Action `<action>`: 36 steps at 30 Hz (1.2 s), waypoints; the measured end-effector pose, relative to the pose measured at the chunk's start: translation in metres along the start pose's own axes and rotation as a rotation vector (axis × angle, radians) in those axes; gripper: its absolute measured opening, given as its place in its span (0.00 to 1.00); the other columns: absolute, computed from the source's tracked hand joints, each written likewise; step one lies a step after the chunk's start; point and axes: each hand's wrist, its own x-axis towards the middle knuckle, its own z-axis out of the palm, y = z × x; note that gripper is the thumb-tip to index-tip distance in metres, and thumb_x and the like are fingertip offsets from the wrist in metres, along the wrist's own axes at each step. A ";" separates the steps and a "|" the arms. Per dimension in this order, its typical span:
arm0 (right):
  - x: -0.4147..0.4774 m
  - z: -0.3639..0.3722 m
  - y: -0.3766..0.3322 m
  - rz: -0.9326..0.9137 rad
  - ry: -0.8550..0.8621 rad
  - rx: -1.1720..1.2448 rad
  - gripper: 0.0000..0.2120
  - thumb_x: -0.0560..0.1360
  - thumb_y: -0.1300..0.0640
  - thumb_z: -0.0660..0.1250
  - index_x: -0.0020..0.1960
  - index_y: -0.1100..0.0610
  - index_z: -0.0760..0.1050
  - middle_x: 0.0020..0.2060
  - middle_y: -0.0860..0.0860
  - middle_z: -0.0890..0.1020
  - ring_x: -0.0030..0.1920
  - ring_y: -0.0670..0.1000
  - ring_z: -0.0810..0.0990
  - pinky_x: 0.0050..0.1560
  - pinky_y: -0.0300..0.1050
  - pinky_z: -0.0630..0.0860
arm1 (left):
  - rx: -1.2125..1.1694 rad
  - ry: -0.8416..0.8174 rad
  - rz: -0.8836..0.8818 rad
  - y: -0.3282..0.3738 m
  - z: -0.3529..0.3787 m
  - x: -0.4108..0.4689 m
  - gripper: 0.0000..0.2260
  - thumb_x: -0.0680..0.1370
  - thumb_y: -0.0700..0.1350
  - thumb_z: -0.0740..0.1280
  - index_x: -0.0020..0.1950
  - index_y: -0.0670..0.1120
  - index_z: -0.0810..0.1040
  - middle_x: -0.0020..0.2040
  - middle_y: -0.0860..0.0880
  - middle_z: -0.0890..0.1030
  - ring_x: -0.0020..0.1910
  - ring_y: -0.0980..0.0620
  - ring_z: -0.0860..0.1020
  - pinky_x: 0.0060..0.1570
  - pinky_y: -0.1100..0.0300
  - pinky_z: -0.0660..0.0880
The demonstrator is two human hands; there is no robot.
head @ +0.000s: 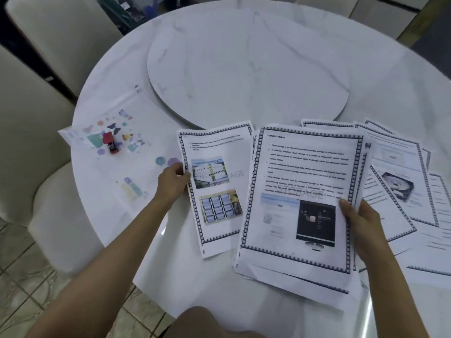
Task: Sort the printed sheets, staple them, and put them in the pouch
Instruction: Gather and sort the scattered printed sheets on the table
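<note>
Left hand grip pinches single sheet's left edge; right hand holds stack

One stapler, one pouch, two hands.

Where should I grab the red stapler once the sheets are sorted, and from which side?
The red stapler lies on the pouch, lengthways toward you, red top at the far end, dark base nearer. Probably best to pinch its two long sides from above with the left hand, which is nearer. That hand now holds a sheet, so free it first.
</note>
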 end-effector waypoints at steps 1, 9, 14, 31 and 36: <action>0.000 0.000 -0.001 -0.006 -0.009 0.010 0.13 0.76 0.53 0.63 0.59 0.56 0.74 0.51 0.56 0.82 0.48 0.56 0.82 0.52 0.54 0.79 | 0.027 -0.037 0.006 0.001 0.001 -0.003 0.06 0.77 0.38 0.62 0.52 0.41 0.77 0.48 0.42 0.79 0.43 0.43 0.78 0.46 0.53 0.77; 0.001 0.003 -0.008 0.020 -0.059 0.177 0.23 0.66 0.44 0.73 0.55 0.56 0.76 0.41 0.48 0.85 0.37 0.45 0.84 0.36 0.41 0.82 | 0.223 -0.135 0.076 0.000 0.024 -0.027 0.09 0.76 0.40 0.64 0.53 0.35 0.76 0.49 0.35 0.80 0.44 0.41 0.79 0.49 0.52 0.76; -0.002 0.006 -0.014 -0.005 -0.141 0.276 0.44 0.42 0.34 0.78 0.54 0.53 0.77 0.44 0.48 0.86 0.44 0.50 0.85 0.38 0.41 0.81 | 0.012 -0.059 0.200 0.014 0.033 -0.049 0.19 0.79 0.51 0.60 0.66 0.43 0.72 0.61 0.47 0.73 0.55 0.53 0.74 0.51 0.67 0.68; -0.012 0.030 -0.007 -0.014 -0.216 0.270 0.08 0.76 0.61 0.62 0.54 0.55 0.77 0.43 0.49 0.86 0.43 0.50 0.85 0.43 0.45 0.82 | -0.376 -0.320 0.067 0.036 0.050 -0.080 0.11 0.78 0.53 0.61 0.57 0.52 0.75 0.55 0.56 0.80 0.57 0.53 0.77 0.61 0.53 0.72; -0.014 0.033 -0.008 -0.011 -0.265 0.283 0.08 0.76 0.61 0.62 0.54 0.55 0.77 0.47 0.50 0.85 0.47 0.51 0.84 0.49 0.47 0.81 | -0.391 -0.217 0.182 0.035 0.051 -0.092 0.08 0.78 0.43 0.62 0.57 0.53 0.73 0.50 0.62 0.78 0.46 0.67 0.78 0.42 0.75 0.73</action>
